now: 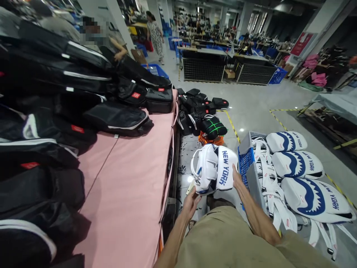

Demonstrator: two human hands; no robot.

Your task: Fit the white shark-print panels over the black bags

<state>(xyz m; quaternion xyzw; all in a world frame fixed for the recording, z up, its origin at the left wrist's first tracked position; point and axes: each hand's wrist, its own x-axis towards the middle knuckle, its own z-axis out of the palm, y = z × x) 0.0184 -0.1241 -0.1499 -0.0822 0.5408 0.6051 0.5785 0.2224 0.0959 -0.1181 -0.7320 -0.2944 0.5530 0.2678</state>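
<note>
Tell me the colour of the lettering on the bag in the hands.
Blue "NEW YORK" lettering on the white bag, clearest in the head view.

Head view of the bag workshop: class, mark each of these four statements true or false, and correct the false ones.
1. Both hands, left hand and right hand, hold a white NEW YORK bag. True.
2. The table cover is green. False: it is pink.
3. More white bags lie by a blue crate on the floor. True.
4. The bags stacked on the table are white. False: they are black.
</note>
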